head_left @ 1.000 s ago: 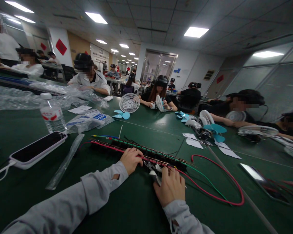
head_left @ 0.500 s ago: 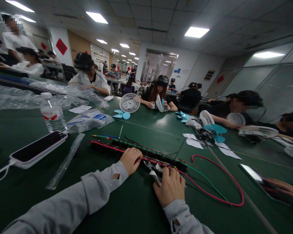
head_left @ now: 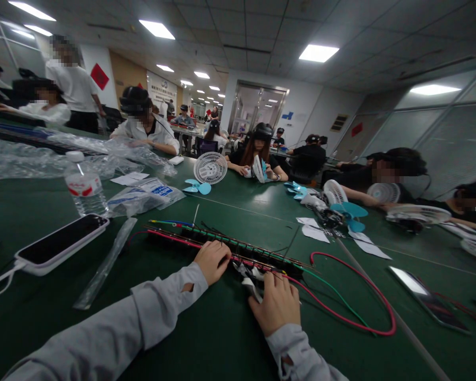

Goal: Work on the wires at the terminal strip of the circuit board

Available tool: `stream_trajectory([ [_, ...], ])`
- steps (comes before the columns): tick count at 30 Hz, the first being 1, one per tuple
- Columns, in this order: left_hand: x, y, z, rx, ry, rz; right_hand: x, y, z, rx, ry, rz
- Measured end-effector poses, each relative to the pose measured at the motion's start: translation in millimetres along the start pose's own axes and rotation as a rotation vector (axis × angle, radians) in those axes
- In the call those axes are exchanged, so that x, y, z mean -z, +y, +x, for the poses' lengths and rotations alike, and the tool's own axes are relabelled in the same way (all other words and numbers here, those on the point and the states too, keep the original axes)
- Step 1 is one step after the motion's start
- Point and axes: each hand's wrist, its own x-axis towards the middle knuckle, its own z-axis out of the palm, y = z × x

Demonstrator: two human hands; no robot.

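A long black strip [head_left: 257,253], with red and green wires running along it and dark ties across it, lies in front of me. My left hand [head_left: 213,263] curls its fingers over the strip's near edge, around the middle. To the right, my right hand [head_left: 280,306] is closed on white-and-black-handled cutters [head_left: 252,289]. The tool's jaws are close to the red wire, though dark parts there make contact hard to judge. Beyond the strip's right end, a thick red cable [head_left: 392,312] loops over the green table [head_left: 206,338] beside a thin green wire.
At left are a phone [head_left: 63,242], a water bottle [head_left: 84,185], a clear plastic strip [head_left: 107,264] and plastic bags [head_left: 146,196]. Fan parts [head_left: 351,211] and papers [head_left: 316,233] lie at far right, near a tablet [head_left: 424,296]. People sit around the table.
My hands, the strip and the cutters look unmoved. At the right, another person's hand has left the tablet. A standing person at the back left has moved to the right.
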Motion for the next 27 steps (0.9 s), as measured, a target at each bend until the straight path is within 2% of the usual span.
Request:
stream_trajectory([
  [6, 0, 0, 0, 0.002, 0.002, 0.009, -3, 4, 2, 0.054, -0.008, -0.013],
  [16, 1, 0, 0, 0.007, -0.011, 0.009, 8, 6, 3, 0.098, -0.028, 0.027],
  [27, 0, 0, 0, 0.009, 0.001, 0.015, -7, 9, 2, 0.081, -0.009, 0.008],
])
